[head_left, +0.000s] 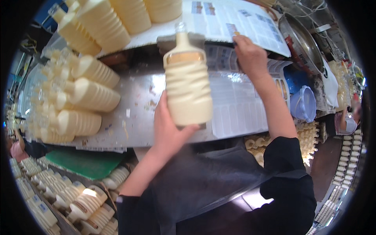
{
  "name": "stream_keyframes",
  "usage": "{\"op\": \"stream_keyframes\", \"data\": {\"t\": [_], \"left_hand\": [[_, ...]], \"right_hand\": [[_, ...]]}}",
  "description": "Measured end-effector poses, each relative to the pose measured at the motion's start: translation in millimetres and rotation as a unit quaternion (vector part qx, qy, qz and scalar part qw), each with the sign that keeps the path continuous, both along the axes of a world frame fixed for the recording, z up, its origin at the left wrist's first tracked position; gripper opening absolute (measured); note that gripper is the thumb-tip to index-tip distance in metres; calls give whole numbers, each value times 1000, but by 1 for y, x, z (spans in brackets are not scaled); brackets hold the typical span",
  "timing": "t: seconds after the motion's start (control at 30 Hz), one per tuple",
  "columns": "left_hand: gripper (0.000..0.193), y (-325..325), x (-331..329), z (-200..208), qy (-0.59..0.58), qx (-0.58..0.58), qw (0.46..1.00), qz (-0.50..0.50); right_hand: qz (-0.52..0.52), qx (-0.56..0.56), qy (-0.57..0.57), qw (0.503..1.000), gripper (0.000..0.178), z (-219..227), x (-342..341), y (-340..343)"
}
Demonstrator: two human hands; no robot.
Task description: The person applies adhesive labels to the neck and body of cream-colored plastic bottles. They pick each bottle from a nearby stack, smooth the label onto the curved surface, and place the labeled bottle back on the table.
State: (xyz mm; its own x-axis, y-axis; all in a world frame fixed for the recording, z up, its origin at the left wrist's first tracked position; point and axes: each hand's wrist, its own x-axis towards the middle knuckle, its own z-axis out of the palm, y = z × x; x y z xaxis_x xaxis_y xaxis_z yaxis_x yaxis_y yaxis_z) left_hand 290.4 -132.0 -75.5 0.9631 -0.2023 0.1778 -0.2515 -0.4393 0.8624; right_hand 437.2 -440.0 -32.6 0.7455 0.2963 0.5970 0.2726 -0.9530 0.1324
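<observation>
A cream, ribbed bottle (188, 92) with a clear neck finish and a tan band at its shoulder stands nearly upright before me. My left hand (167, 127) grips it low down, fingers along its left side and thumb at the base. Its neck end is by a grey padded rest (161, 44) on the shelf edge. My right hand (252, 58) reaches up and right, its fingertips pinched at the lower edge of a small printed sticker (232, 28). That sticker is on a pale backing sheet (219, 25) with several other stickers.
Cream bottles (88, 92) lie stacked on the left of the metal table (137, 102); more stand on the upper shelf. Clear plastic trays (239, 111) lie at right, beside a lilac bucket (303, 103) and a large metal pan (299, 43). Racks of bottles (84, 201) fill the lower left.
</observation>
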Motion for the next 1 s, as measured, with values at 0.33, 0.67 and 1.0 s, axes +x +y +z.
{"op": "stream_keyframes", "data": {"t": [0.33,0.67,1.0], "left_hand": [[95,5,5,-15,-84,19,995,51],[76,-1,5,-9,112,-361,926,-10],[72,-12,2,-10,95,-366,925,28]], "right_hand": [[263,279,156,910,19,46,-78,60],[403,-12,68,913,35,26,-124,73],[328,138,78,931,24,-6,-136,52]]}}
